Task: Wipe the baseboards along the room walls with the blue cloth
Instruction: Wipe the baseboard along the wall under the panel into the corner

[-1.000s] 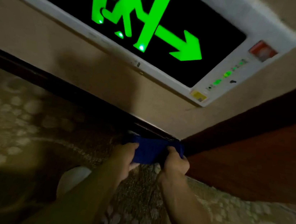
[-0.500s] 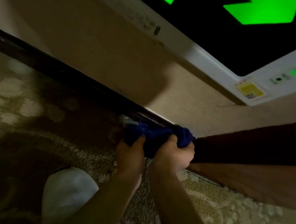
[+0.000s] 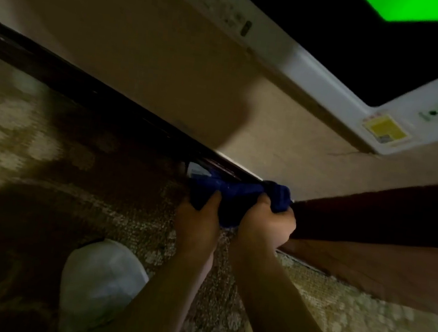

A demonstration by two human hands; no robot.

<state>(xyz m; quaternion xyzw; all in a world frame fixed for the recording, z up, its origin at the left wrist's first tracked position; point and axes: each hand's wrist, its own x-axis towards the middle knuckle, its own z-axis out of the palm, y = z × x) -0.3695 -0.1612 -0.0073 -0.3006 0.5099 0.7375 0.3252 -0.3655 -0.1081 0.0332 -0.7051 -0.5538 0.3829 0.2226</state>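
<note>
Setting: a dim room corner seen from above, looking down along two bare forearms that reach up from the bottom of the frame toward its centre.
Blue cloth (image 3: 236, 196): a bunched dark blue cloth at the centre of the frame, pressed into the corner where the dark baseboard meets a reddish-brown wooden panel.
Left hand (image 3: 197, 223): just left of centre, back of the hand toward the camera, thumb and fingers curled round the left part of the cloth and holding it.
Right hand (image 3: 265, 225): just right of centre and touching the left hand's side of the cloth, closed in a fist that grips the cloth's right part; a fold of blue sticks out above the knuckles.
Baseboard (image 3: 96, 94): a dark, glossy strip running diagonally from the left edge down to the cloth at centre.
Wall (image 3: 144, 44): beige, filling the upper left above the baseboard.
Wooden panel (image 3: 381, 257): reddish-brown, at the right edge, below centre.
Exit sign (image 3: 321, 76): a white-framed box with a black face and bright green shapes, upper right.
Carpet (image 3: 46, 157): patterned beige and brown, lower left and lower right.
White rounded shape (image 3: 103, 276): on the carpet at bottom centre-left, beside the left forearm; what it is cannot be told.
</note>
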